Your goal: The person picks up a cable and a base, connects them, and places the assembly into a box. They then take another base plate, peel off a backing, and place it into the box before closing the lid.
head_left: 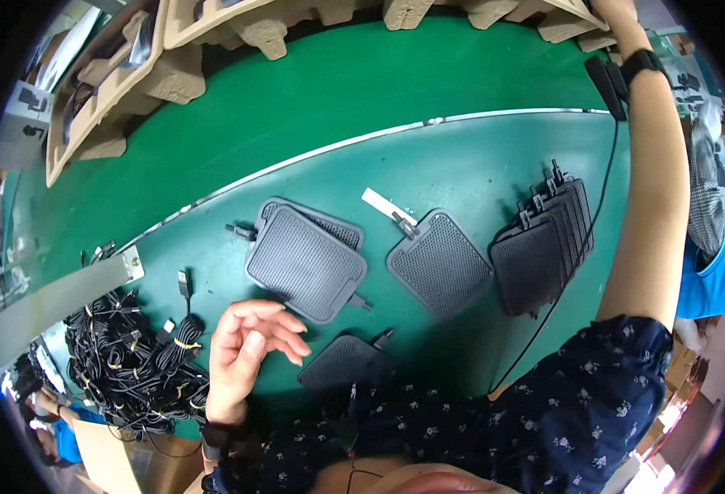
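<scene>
My left hand hovers near the table edge, fingers loosely curled and apart, holding nothing. It is close to two overlapping flat black panels with dotted faces and small stub mounts. Another such panel lies nearer my body, partly hidden by my clothing. To the right is a single panel, a white strip beside its mount. Farther right, several panels lie overlapped in a row. My right hand reaches to the far right corner beside a moulded pulp tray; its fingers are cut off by the view.
A heap of bundled black USB cables lies at the left below a metal bar. More pulp trays line the far side beyond a metal rail. A black cable runs down from a black piece by my right wrist.
</scene>
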Demonstrator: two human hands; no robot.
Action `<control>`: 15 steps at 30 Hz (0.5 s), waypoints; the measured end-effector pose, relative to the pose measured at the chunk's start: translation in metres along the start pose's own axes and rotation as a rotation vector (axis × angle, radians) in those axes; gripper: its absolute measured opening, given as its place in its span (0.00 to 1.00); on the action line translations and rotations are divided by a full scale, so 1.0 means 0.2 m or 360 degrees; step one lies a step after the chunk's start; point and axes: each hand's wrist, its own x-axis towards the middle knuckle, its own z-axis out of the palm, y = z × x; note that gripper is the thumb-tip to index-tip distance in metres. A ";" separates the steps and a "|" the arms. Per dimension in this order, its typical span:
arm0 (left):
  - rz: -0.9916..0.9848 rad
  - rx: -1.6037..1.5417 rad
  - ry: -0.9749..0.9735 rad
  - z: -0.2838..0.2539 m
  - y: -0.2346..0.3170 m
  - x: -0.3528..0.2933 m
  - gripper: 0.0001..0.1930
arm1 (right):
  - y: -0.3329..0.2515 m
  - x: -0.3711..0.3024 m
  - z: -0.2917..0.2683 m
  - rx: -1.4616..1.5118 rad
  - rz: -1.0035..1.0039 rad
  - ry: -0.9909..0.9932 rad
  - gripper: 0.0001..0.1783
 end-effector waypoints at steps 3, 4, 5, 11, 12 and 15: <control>0.0055 0.0071 -0.0048 -0.01 0.00 -0.01 0.16 | 0.06 0.05 0.05 0.0402 0.0086 -0.0277 0.11; 0.0087 0.0081 -0.0063 -0.01 -0.01 -0.01 0.16 | 0.08 0.06 0.08 0.0308 0.0034 -0.0361 0.11; 0.0093 0.0086 -0.0084 0.00 -0.01 0.00 0.16 | 0.10 0.03 0.07 0.0340 0.0053 -0.0369 0.14; 0.0127 0.0053 -0.0141 0.00 -0.03 0.02 0.14 | -0.09 -0.26 -0.37 0.0627 -0.0286 0.0472 0.19; 0.0137 0.0047 -0.0160 0.00 -0.03 0.02 0.14 | -0.14 -0.36 -0.55 0.0791 -0.0487 0.0684 0.18; 0.0182 0.0125 -0.0094 -0.01 -0.02 -0.01 0.14 | -0.33 -0.73 -0.82 0.1455 -0.1274 -0.0080 0.32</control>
